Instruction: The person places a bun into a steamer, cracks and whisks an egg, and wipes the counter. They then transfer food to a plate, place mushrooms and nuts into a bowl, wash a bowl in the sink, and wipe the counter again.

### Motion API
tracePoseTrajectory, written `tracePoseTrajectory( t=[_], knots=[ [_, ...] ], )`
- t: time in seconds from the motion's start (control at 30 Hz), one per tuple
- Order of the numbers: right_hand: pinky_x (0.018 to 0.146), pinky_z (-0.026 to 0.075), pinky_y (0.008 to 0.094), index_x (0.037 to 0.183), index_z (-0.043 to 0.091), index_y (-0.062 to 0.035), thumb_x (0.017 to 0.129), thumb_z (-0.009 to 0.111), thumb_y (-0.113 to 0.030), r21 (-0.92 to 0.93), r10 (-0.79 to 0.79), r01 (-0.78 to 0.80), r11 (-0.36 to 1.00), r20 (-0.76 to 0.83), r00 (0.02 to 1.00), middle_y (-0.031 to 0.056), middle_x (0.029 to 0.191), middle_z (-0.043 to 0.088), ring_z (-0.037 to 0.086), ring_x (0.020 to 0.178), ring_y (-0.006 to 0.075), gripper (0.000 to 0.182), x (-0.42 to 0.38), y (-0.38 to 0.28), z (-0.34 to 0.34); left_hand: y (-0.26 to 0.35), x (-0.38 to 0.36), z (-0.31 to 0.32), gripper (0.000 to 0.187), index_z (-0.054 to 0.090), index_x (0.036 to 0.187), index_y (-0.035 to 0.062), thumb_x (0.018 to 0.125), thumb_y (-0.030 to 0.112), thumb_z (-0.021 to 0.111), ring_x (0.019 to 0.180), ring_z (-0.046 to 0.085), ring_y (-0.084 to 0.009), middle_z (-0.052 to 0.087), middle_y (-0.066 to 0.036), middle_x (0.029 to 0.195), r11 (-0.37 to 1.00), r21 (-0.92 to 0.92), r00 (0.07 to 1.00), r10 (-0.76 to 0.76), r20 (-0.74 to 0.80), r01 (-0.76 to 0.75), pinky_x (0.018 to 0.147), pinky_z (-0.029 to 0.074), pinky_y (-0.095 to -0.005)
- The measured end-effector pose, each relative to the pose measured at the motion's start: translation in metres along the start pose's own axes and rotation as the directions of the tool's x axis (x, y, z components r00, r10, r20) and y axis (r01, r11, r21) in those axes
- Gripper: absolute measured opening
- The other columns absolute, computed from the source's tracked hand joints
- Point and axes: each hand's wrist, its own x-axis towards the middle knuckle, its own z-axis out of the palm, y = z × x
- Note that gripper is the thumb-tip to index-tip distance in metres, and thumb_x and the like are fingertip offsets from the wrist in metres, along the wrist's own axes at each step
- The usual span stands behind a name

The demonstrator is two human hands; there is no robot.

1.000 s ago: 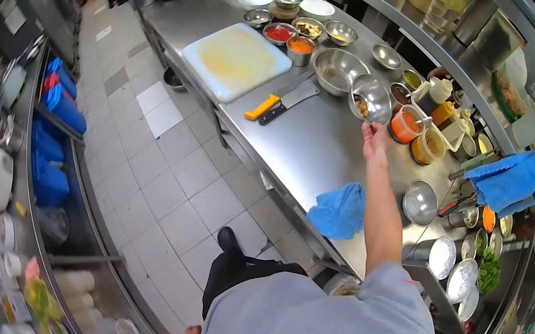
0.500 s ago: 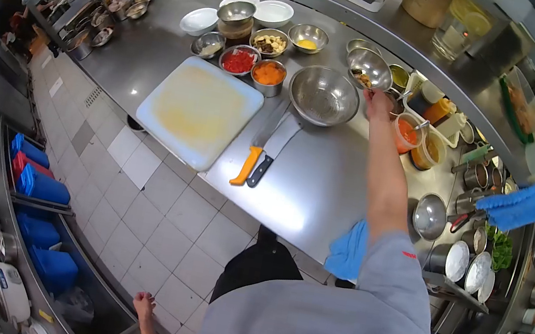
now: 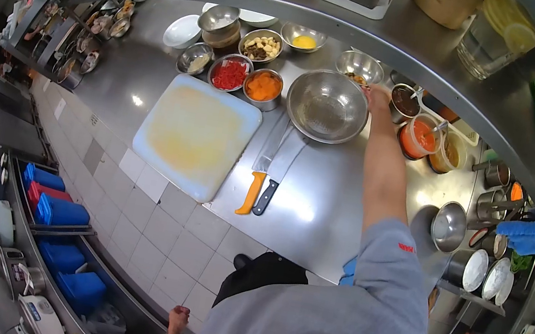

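Note:
My right hand (image 3: 378, 98) reaches over the far side of the steel worktop, fingers closed at the rim of a small metal bowl (image 3: 362, 65) with brown bits in it. In front of that stands a large metal mixing bowl (image 3: 326, 108), close to the fingers. My left hand (image 3: 179, 321) hangs low by my side, fingers curled, with nothing visible in it. On the worktop lie a yellow-handled knife (image 3: 251, 193) and a black-handled knife (image 3: 266, 197), beside a white cutting board (image 3: 198, 133).
Left of the mixing bowl stand bowls of red strips (image 3: 229, 74), orange pieces (image 3: 263, 88) and pale chunks (image 3: 261, 46), plus a yolk-yellow liquid (image 3: 304, 42). Right are tubs of red sauce (image 3: 420, 137) and brown sauce (image 3: 405, 102). A steel shelf (image 3: 274, 9) overhangs the back.
The small bowl in my right hand has moved down and slightly left, behind the mixing bowl. My view has shifted, and my left hand sits closer to my body.

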Motion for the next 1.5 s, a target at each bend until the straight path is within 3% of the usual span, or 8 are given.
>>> tracePoseTrajectory(
  t=[0.23, 0.27, 0.43, 0.77, 0.9, 1.33, 1.43, 1.5],
  knots=[
    [0.078, 0.052, 0.0325, 0.107, 0.065, 0.0011, 0.085, 0.067, -0.021, -0.649, -0.589, 0.586, 0.484, 0.254, 0.767, 0.019, 0.1, 0.068, 0.067, 0.088, 0.0274, 0.031, -0.194, -0.005, -0.115, 0.018, 0.042, -0.029, 0.008, 0.06, 0.088, 0.0035, 0.083, 0.005, 0.054, 0.064, 0.056, -0.0122, 0.061, -0.003, 0.074, 0.997, -0.031, 0.997, 0.067, 0.045, -0.065, 0.052, 0.045, -0.0278],
    [0.085, 0.051, 0.0355, 0.111, 0.064, 0.0011, 0.085, 0.067, -0.02, -0.797, -0.298, 0.344, 0.496, 0.215, 0.93, 0.0207, 0.109, 0.065, 0.065, 0.095, 0.0302, 0.033, -0.235, -0.01, -0.14, 0.023, 0.048, -0.028, 0.007, 0.06, 0.088, 0.0036, 0.084, 0.007, 0.055, 0.064, 0.057, -0.0122, 0.061, -0.004, 0.074, 0.998, 0.005, 0.997, 0.055, 0.055, -0.055, 0.052, 0.046, -0.0282],
    [0.099, 0.041, 0.0463, 0.122, 0.058, -0.0043, 0.082, 0.064, -0.018, -0.961, -0.581, 0.01, -0.278, 0.176, 0.794, 0.0224, 0.129, 0.054, 0.051, 0.113, 0.0445, 0.043, -0.417, 0.07, -0.262, 0.056, 0.08, -0.022, 0.008, 0.062, 0.087, 0.0048, 0.087, 0.012, 0.059, 0.059, 0.056, -0.0119, 0.061, -0.004, 0.071, 0.972, 0.16, 0.97, 0.141, 0.197, -0.173, 0.05, 0.046, -0.0273],
    [0.087, 0.047, 0.0447, 0.105, 0.054, -0.0033, 0.077, 0.068, -0.009, -0.82, -0.671, 0.459, 0.341, 0.129, 0.73, 0.0204, 0.104, 0.061, 0.058, 0.101, 0.04, 0.032, -0.476, 0.136, -0.248, 0.115, 0.198, -0.036, 0.009, 0.063, 0.09, 0.0021, 0.085, 0.009, 0.06, 0.067, 0.063, -0.016, 0.063, -0.007, 0.074, 0.799, 0.334, 0.824, 0.321, 0.468, -0.501, 0.054, 0.051, -0.0303],
    [0.099, 0.039, 0.054, 0.122, 0.059, -0.0091, 0.085, 0.064, -0.023, -0.824, -0.567, 0.485, -0.292, 0.558, 0.606, 0.0172, 0.128, 0.052, 0.045, 0.125, 0.0362, 0.04, -0.503, 0.195, -0.179, 0.11, 0.207, -0.038, 0.008, 0.063, 0.088, 0.0021, 0.084, 0.009, 0.06, 0.062, 0.061, -0.0153, 0.063, -0.006, 0.071, 0.801, 0.344, 0.832, 0.313, 0.458, -0.491, 0.051, 0.049, -0.0294],
    [0.082, 0.052, 0.0468, 0.102, 0.061, -0.004, 0.078, 0.066, -0.012, -0.969, -0.428, 0.229, -0.094, 0.247, 0.869, 0.0188, 0.104, 0.061, 0.059, 0.101, 0.0378, 0.025, -0.456, 0.108, -0.311, 0.096, 0.18, 0.023, 0.011, 0.064, 0.091, 0.0038, 0.089, 0.013, 0.059, 0.073, 0.064, -0.0148, 0.065, -0.005, 0.078, 0.788, 0.302, 0.761, 0.297, 0.577, -0.537, 0.059, 0.052, -0.0301],
    [0.085, 0.051, 0.0462, 0.108, 0.063, -0.0033, 0.078, 0.067, -0.015, -0.882, -0.348, 0.167, -0.441, 0.34, 0.874, 0.0177, 0.104, 0.063, 0.06, 0.099, 0.0385, 0.032, -0.449, 0.071, -0.286, 0.107, 0.18, 0.059, 0.009, 0.067, 0.082, 0.0021, 0.082, 0.009, 0.061, 0.065, 0.063, -0.017, 0.068, -0.01, 0.073, 0.746, 0.292, 0.743, 0.381, 0.55, -0.599, 0.062, 0.052, -0.0319],
    [0.086, 0.051, 0.0424, 0.111, 0.063, -0.0028, 0.079, 0.069, -0.017, -0.863, -0.426, 0.473, -0.178, 0.501, 0.753, 0.0171, 0.105, 0.064, 0.062, 0.099, 0.0352, 0.036, -0.408, 0.049, -0.256, 0.116, 0.177, 0.077, 0.009, 0.067, 0.08, 0.0018, 0.081, 0.009, 0.061, 0.068, 0.065, -0.0189, 0.069, -0.012, 0.074, 0.69, 0.279, 0.704, 0.466, 0.536, -0.668, 0.066, 0.053, -0.0326]
  ],
)
